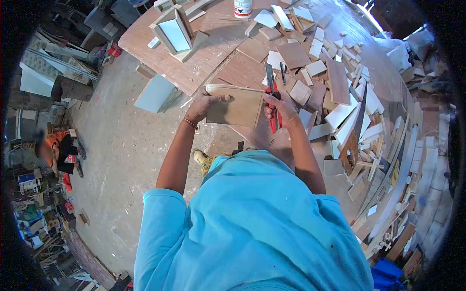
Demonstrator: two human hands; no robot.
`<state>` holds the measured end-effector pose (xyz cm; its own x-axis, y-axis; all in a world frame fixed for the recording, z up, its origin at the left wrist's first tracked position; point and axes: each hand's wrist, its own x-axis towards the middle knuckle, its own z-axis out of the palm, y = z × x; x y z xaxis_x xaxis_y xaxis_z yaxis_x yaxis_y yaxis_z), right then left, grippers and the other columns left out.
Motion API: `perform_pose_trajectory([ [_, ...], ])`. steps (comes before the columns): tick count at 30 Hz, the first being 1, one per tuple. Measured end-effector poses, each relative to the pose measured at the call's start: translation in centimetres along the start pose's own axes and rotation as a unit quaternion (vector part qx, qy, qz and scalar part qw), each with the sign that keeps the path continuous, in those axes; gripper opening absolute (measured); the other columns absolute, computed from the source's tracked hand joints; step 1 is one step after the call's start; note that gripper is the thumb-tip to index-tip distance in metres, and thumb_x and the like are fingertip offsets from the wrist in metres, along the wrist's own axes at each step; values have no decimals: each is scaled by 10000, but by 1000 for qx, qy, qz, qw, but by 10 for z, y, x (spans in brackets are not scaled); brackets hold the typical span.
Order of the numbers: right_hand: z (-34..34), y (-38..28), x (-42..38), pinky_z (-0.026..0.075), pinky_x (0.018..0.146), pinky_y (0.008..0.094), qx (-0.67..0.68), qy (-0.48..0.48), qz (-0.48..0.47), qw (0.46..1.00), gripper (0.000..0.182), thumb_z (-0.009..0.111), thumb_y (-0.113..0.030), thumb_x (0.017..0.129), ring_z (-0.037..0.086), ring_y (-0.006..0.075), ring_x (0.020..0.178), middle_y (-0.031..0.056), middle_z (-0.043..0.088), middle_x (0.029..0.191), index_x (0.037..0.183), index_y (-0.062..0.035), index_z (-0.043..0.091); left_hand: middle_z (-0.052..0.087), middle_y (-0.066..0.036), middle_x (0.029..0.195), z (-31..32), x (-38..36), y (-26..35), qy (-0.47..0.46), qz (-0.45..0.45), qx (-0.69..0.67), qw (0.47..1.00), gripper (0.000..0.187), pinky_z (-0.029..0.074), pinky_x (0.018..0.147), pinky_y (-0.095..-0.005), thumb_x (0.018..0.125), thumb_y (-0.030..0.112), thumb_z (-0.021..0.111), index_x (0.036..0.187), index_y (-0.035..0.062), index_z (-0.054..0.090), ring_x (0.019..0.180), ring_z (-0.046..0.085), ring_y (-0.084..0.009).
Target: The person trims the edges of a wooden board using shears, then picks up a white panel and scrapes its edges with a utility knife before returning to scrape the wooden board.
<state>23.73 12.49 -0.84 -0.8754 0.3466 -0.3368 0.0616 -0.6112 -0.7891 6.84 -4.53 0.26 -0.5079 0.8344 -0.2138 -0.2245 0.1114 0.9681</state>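
Note:
Between my hands is a flat rectangular wooden board (233, 107) with a thin strip along its far edge. My left hand (203, 105) grips the board's left side, thumb on top. In my right hand (281, 109) is a red-handled utility knife (273, 97), its blade end pointing away from me; the fingers are closed round it beside the board's right edge, and the thumb lies near that edge. A dark pencil-like tool (283, 72) lies on the table just beyond the knife.
A wooden table (160, 29) holds an assembled wooden frame (177, 36), a white container (242, 8) and a pile of wood offcuts (337, 82) at the right. A pale panel (154, 93) leans below the table's left edge. A person (57, 149) is low at the far left.

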Motion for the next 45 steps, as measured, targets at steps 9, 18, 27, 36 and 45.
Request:
perform_pose_trajectory([
  [9,0,-2,-1,377,351,205,-38,-25,-10,999,310,648,-149,682,456,73,427,1,455,585,895,-7,473,599,-46,762,1,2,10,-26,20,51,998,197,444,612,-243,649,94,646,820,29,572,662,546,-100],
  [18,2,9,3,369,340,205,-33,57,-21,998,209,649,-136,672,456,84,404,18,467,533,723,-45,468,576,-85,790,3,13,6,71,50,289,954,531,430,648,-278,564,258,713,981,16,491,722,550,-189],
  [27,10,21,6,378,358,212,-75,117,6,990,213,649,-172,680,474,99,433,32,493,567,689,-62,467,312,-229,1197,76,-35,-29,72,202,646,733,852,251,886,-512,565,429,657,1183,-17,276,1086,361,-325],
  [36,4,32,2,371,377,232,-209,141,43,967,310,516,-355,769,465,99,424,25,463,559,729,-52,463,517,-169,905,66,-27,-30,79,203,599,771,280,439,643,-345,651,1,452,930,25,443,790,532,-285],
  [45,-12,60,10,401,608,433,-590,145,-38,794,277,468,-274,749,532,354,664,214,540,721,799,-2,485,560,-88,955,39,-6,-29,22,155,613,775,370,467,601,-336,663,-9,438,1013,98,490,806,559,-252],
])
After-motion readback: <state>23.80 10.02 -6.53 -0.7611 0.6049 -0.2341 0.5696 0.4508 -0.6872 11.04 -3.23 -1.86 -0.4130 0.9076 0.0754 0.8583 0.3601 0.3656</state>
